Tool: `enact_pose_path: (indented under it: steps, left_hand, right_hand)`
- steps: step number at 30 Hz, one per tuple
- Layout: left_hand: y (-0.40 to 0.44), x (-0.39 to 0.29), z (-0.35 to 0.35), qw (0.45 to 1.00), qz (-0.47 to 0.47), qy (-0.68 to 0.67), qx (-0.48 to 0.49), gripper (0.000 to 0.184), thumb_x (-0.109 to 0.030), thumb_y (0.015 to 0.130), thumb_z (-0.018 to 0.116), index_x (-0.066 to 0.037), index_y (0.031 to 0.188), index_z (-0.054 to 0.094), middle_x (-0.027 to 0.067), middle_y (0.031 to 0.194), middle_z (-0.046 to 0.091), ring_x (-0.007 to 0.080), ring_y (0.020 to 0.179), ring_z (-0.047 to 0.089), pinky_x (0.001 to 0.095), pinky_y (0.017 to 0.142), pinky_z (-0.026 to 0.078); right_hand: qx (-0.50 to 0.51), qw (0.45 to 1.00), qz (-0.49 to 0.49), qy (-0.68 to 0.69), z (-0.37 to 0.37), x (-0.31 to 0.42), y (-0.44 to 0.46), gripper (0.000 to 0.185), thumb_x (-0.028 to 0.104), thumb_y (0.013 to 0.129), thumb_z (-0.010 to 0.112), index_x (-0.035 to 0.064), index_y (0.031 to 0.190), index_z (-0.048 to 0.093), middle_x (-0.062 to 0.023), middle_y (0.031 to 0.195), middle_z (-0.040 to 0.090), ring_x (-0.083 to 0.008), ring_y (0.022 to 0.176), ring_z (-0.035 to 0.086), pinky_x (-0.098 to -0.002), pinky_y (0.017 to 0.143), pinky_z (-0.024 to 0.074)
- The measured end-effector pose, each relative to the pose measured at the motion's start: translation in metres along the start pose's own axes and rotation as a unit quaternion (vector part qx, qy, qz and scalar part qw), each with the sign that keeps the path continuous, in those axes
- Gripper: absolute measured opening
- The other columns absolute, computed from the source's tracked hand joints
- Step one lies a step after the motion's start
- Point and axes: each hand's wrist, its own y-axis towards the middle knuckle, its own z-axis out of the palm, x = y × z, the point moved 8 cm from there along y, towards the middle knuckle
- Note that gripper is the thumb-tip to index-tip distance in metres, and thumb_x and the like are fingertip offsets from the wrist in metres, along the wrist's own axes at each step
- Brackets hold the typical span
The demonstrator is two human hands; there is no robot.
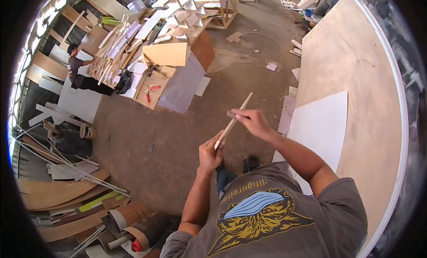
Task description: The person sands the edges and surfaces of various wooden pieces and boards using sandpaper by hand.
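Note:
My left hand (211,153) is closed round the lower end of a narrow pale wooden strip (227,130), which slants up and away in front of me. My right hand (255,123) is closed on a small brown piece (231,114), possibly folded sandpaper, and has it at the strip's edge near the upper half. Whether this piece presses on the wood I cannot tell. Below both hands are the brown floor and my dark shoe (251,163).
A large wooden panel (356,57) with a white sheet (324,120) stands close on my right. Ahead left, a workbench (151,97) bears boards and a red-handled tool (152,93). Another person (79,70) handles wood strips at far left. Offcuts and poles (71,160) lie lower left.

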Motion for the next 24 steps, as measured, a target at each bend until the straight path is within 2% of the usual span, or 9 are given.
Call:
enact_pose_path:
  steps: [2,5,8,11,12,15,16,19,24]
  left_hand:
    - [-0.005,0.003,0.002,1.0,-0.013,-0.005,0.005,0.032,-0.011,0.1,0.075,0.001,0.129,0.074,0.0225,0.105,0.079,0.0322,0.086,0.079,0.037,0.078,0.06]
    - [-0.005,0.006,0.004,0.999,-0.033,-0.015,0.009,0.032,-0.012,0.1,0.075,0.001,0.129,0.074,0.0222,0.105,0.079,0.0317,0.085,0.079,0.0363,0.077,0.06]
    - [-0.004,0.0,0.001,0.999,-0.028,-0.019,0.008,0.032,-0.012,0.1,0.075,0.001,0.13,0.074,0.0222,0.104,0.079,0.0313,0.085,0.079,0.0361,0.077,0.06]
    - [-0.002,-0.003,-0.001,1.0,-0.019,-0.009,0.009,0.032,-0.012,0.1,0.075,0.002,0.129,0.074,0.0221,0.102,0.079,0.0303,0.084,0.079,0.0359,0.077,0.06]
    - [-0.002,-0.002,-0.002,1.0,-0.02,-0.004,0.011,0.032,-0.012,0.101,0.074,0.002,0.129,0.074,0.0219,0.102,0.079,0.03,0.083,0.078,0.0356,0.077,0.059]
    - [0.0,0.0,-0.004,1.0,-0.024,-0.015,0.003,0.032,-0.012,0.1,0.074,0.002,0.129,0.074,0.0212,0.1,0.079,0.0287,0.081,0.077,0.035,0.076,0.059]
    - [-0.001,0.001,-0.005,0.999,-0.027,-0.022,-0.002,0.031,-0.011,0.1,0.074,0.002,0.129,0.074,0.021,0.1,0.079,0.0283,0.08,0.077,0.0347,0.075,0.059]
    - [0.0,-0.002,-0.008,0.999,-0.027,-0.02,-0.011,0.031,-0.011,0.1,0.074,0.001,0.129,0.075,0.0214,0.097,0.078,0.0269,0.079,0.077,0.0346,0.074,0.059]
    - [-0.008,0.013,-0.009,0.999,-0.04,-0.017,-0.008,0.031,-0.011,0.101,0.074,0.002,0.129,0.075,0.0207,0.094,0.076,0.023,0.071,0.071,0.033,0.069,0.056]
  right_hand:
    - [-0.024,0.999,-0.01,-0.027,-0.008,-0.037,0.008,0.031,0.024,0.105,0.069,0.0094,0.131,0.077,-0.0184,0.113,0.08,-0.0204,0.1,0.08,-0.0355,0.087,0.0601]
    - [0.053,0.997,-0.011,0.058,0.009,0.002,-0.007,0.031,0.013,0.107,0.066,-0.0026,0.133,0.073,-0.0166,0.124,0.08,-0.0159,0.112,0.075,-0.032,0.095,0.0579]
    - [0.073,0.993,-0.032,0.084,0.015,0.033,-0.017,0.032,0.013,0.108,0.065,-0.0038,0.134,0.072,-0.0157,0.126,0.079,-0.0168,0.114,0.075,-0.0318,0.098,0.0574]
    - [-0.008,1.0,-0.01,0.009,-0.006,-0.017,0.005,0.031,0.024,0.106,0.068,0.0063,0.129,0.077,-0.0201,0.118,0.079,-0.0269,0.107,0.08,-0.0357,0.091,0.0602]
    - [-0.008,0.999,0.026,-0.023,-0.014,-0.022,0.01,0.032,0.025,0.106,0.068,0.0075,0.131,0.076,-0.0197,0.118,0.079,-0.0269,0.107,0.08,-0.0353,0.09,0.06]
    - [0.011,0.999,-0.03,0.039,0.005,-0.008,0.005,0.033,0.025,0.105,0.069,0.0079,0.132,0.076,-0.0199,0.119,0.079,-0.0271,0.106,0.08,-0.035,0.089,0.06]
    - [0.064,0.996,-0.005,0.055,0.012,0.019,-0.003,0.032,0.013,0.108,0.066,-0.0025,0.134,0.072,-0.0156,0.125,0.079,-0.0166,0.117,0.074,-0.0309,0.1,0.0566]
    - [0.048,0.998,-0.022,0.041,0.014,0.023,-0.003,0.033,0.025,0.105,0.068,0.0082,0.132,0.076,-0.0196,0.121,0.078,-0.0273,0.111,0.078,-0.0363,0.092,0.0599]
    - [-0.019,0.996,-0.016,-0.086,-0.008,0.0,0.015,0.03,0.025,0.105,0.069,0.0095,0.128,0.078,-0.0202,0.109,0.079,-0.0332,0.099,0.08,-0.0394,0.084,0.0614]
